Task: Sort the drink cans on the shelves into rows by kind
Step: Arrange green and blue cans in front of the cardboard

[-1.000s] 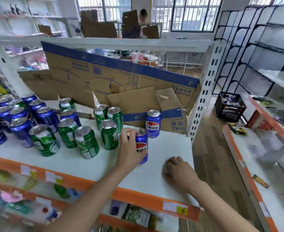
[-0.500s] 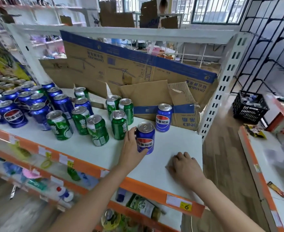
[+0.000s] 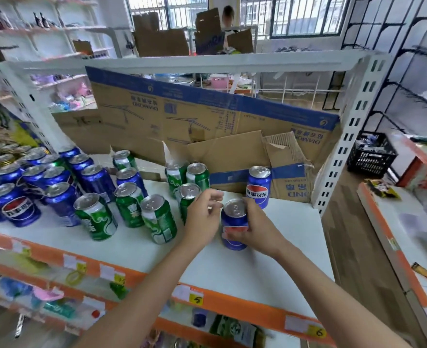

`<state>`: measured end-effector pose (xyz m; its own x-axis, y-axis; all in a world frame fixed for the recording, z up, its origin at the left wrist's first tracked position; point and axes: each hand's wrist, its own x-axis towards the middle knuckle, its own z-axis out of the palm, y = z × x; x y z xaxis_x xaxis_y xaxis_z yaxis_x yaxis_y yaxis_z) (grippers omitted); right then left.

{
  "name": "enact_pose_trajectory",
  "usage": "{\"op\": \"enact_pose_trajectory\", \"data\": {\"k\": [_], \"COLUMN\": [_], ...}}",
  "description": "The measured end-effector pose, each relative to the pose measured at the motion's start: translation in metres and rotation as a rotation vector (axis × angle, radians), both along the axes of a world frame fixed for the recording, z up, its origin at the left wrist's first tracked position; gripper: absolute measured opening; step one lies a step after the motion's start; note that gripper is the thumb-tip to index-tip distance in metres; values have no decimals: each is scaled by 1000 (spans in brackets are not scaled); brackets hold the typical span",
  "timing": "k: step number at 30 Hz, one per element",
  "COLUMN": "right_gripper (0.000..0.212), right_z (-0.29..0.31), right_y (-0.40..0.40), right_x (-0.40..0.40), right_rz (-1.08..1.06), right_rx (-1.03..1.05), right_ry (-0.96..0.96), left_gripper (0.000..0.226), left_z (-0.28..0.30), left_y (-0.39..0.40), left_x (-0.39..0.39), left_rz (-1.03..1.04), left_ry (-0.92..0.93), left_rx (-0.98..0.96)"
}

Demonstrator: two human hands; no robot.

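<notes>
- A right hand (image 3: 256, 228) grips a blue can (image 3: 233, 226) standing on the white shelf (image 3: 270, 270); the left hand (image 3: 202, 219), fingers loosely curled and holding nothing, sits just beside it.
- Green cans (image 3: 158, 218) stand left of the hands, blue cans (image 3: 61, 202) massed farther left.
- Behind, a lone blue can (image 3: 258, 185) stands against a torn cardboard box (image 3: 232, 151).
- At far right, a black crate (image 3: 370, 156) holds items too blurred to tell.

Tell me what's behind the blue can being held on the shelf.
Behind the held blue can stands another blue can, then the cardboard box. The right hand gripping it hides the shelf just behind.
</notes>
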<state>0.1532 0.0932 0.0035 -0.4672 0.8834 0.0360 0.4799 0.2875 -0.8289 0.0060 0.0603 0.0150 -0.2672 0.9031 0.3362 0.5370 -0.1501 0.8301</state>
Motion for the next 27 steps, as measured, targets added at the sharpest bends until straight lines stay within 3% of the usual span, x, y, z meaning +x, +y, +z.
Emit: {"op": "enact_pose_trajectory", "data": {"k": [5,9,15,22,27], "right_gripper": [70,67,60,61,60], "right_z": [-8,-10,-13,4,17], "right_y": [-4,-20,-56,-40,9], "right_x": [3,20,56,85,97], "right_rz": [-50,-141,-322,-463,-521], "right_rx": [-8,37,18,-5,-11], "right_ry": [45,61,179,148,74], "left_gripper": [21,52,84,75,60], "left_z": [14,13,-5,-13,-20], "left_y": [41,96,136,130,111], "left_x": [11,23,45,52,76], "left_rz": [-71,-153,-225,-201,-306], "left_ry": [-104,-102,30,-9,-27], "left_rx": [-65,-379,-468,-383,-344]}}
